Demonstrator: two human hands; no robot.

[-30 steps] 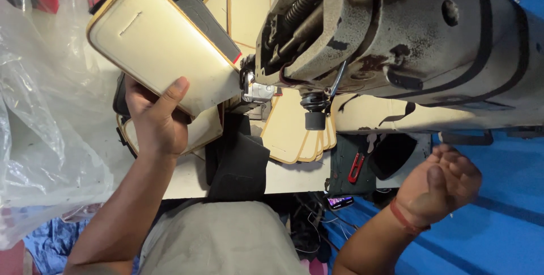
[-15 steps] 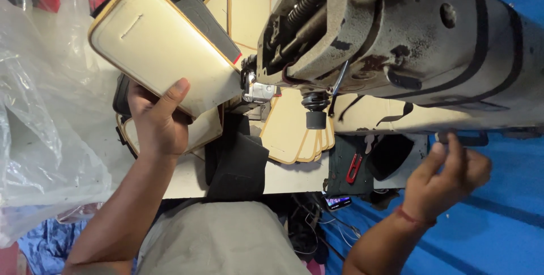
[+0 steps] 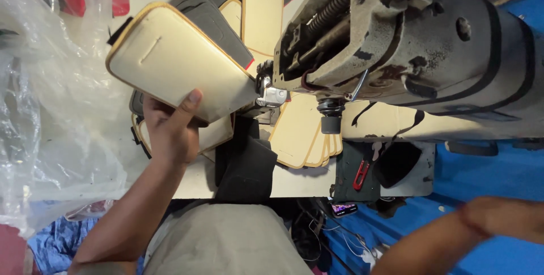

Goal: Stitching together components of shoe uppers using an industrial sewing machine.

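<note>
My left hand (image 3: pixel 170 130) grips the near edge of a cream padded panel (image 3: pixel 175 65) with tan piping, thumb on top. The panel's right corner lies at the presser foot (image 3: pixel 272 96) of a worn grey sewing machine (image 3: pixel 430 42). My right hand (image 3: pixel 515 224) is a blur low at the right edge, off the table and away from the machine. Its fingers cannot be made out.
A fan of cream panels (image 3: pixel 300 133) lies under the machine head, with more panels (image 3: pixel 262 8) at the back. A dark fabric piece (image 3: pixel 246 164) hangs over the white table edge (image 3: pixel 192 181). Red snips (image 3: pixel 360 174) rest on a grey tray. Clear plastic sheeting (image 3: pixel 51 110) fills the left.
My right hand has dropped from near the machine's underside to the lower right edge and is now blurred. My left hand and the panel have stayed put.
</note>
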